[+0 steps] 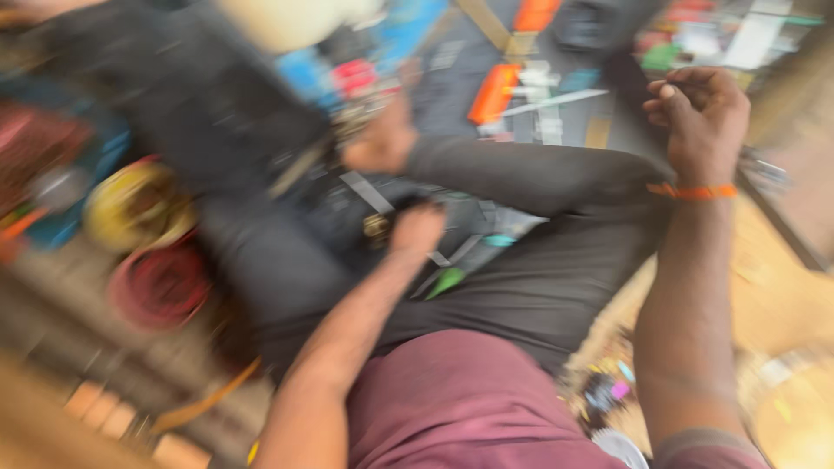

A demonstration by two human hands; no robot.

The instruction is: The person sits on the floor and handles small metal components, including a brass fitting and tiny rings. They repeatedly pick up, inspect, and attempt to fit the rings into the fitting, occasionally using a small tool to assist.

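Note:
The whole view is smeared by motion. My left hand (419, 230) reaches down between my knees onto a dark bag-like thing with grey straps (365, 193) and a small brass-coloured part (377, 227); the blur hides whether it grips anything. My right hand (702, 113) is raised over my right knee with its fingers curled into a fist and an orange band (693, 191) on the wrist. Nothing clear shows inside the fist. My dark trousers (539, 287) and maroon shirt (460, 399) fill the lower middle.
A yellow coil (130, 207) and a red coil (162, 287) lie at the left. An orange flat tool (493, 92), blue items (408, 26) and small parts are scattered on a dark mat (469, 61) ahead. A bare foot (382, 143) rests near the bag.

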